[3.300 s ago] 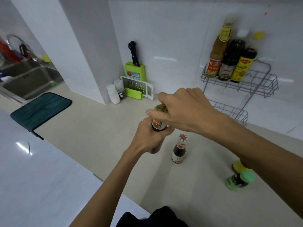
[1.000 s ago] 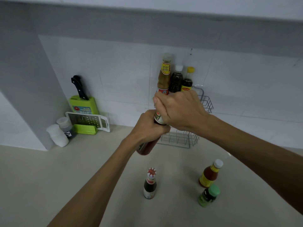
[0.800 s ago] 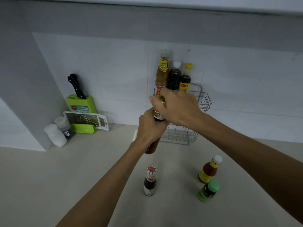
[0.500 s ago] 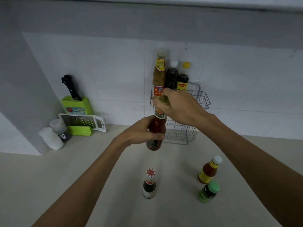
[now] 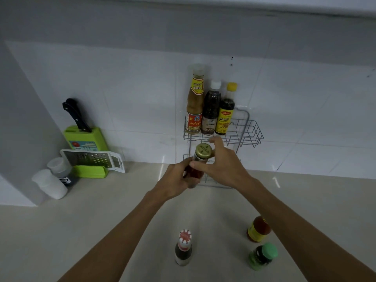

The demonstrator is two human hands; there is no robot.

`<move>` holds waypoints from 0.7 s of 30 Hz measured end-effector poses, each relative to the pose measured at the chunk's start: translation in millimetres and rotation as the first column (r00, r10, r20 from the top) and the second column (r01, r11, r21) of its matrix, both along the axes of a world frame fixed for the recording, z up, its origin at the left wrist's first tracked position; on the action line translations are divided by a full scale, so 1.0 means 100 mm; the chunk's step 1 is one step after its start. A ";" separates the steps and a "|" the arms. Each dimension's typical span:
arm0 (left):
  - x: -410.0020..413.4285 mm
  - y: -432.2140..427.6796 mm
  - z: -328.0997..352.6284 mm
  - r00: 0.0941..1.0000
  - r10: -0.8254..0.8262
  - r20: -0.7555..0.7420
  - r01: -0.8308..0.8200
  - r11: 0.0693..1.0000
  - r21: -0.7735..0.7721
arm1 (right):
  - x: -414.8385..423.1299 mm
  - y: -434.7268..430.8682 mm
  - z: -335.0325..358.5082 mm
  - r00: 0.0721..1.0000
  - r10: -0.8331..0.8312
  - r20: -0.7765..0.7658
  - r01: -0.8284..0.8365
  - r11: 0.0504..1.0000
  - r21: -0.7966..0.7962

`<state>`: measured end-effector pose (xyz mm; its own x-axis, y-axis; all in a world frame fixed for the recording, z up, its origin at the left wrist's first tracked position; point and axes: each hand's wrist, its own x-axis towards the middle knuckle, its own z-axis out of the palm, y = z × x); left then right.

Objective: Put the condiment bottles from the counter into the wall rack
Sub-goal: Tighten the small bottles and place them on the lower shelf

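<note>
Left hand (image 5: pixel 179 181) wraps the red sauce bottle (image 5: pixel 196 165); right hand (image 5: pixel 221 165) loosely spread, thumb touching it. Wire rack (image 5: pixel 252 133) at 12 o'clock holds three bottles.

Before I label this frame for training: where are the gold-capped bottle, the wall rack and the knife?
gold-capped bottle (image 5: pixel 204 151), head view, on its cap
wall rack (image 5: pixel 252 132), head view, upper basket wire
knife (image 5: pixel 73 112), head view, black handle

gold-capped bottle (image 5: pixel 200 159) in left hand (image 5: pixel 179 180)
</note>
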<state>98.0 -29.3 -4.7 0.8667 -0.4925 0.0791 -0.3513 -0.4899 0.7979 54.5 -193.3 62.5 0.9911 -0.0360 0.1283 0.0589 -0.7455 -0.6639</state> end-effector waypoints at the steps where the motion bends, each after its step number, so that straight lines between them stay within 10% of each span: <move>1: 0.03 -0.03 -0.03 1.000 0.015 0.018 -0.014 1.000 -0.023 | 0.04 -0.01 -0.06 1.000 -0.010 -0.023 0.011 0.999 0.049; 12: 0.67 -0.23 -0.51 0.962 0.138 0.237 -0.135 0.990 -0.029 | 0.34 0.11 -0.81 0.982 -0.049 0.180 0.019 0.986 0.166; 21: 1.00 -0.31 -0.63 0.984 0.165 0.074 -0.172 0.978 0.117 | 0.97 0.09 -0.94 0.980 -0.179 -0.083 0.190 0.968 0.163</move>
